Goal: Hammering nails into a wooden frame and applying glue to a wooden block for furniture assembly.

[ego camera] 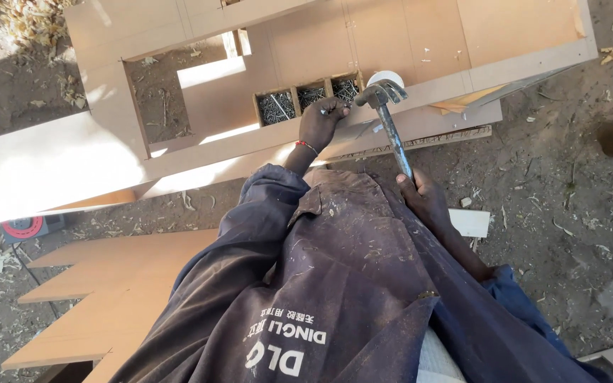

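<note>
A: Right hand [423,197]?

B: Closed round the lower end of a claw hammer [390,120]. Handle runs up and slightly left from the fist; metal head sits at the edge of the board frame [420,89], claw pointing right.

A: Left hand [323,117]?

B: Reached forward, fingers curled down and pinched at the frame's near edge, just left of the hammer head. Too small to tell what they pinch, if anything. Red band on the wrist.

A: What's about them?

B: A small divided box of nails [306,99], three compartments, just beyond the left hand. A white roll [384,75], partly hidden behind the hammer head. The frame is pale brown board, lying flat on dirt ground [562,198] strewn with shavings.

A: Nearer in?

B: Dusty dark blue work jacket [335,284] fills the near centre. Cut boards [108,284] lie near left, a red round tool [23,227] at far left edge, half in shade.
</note>
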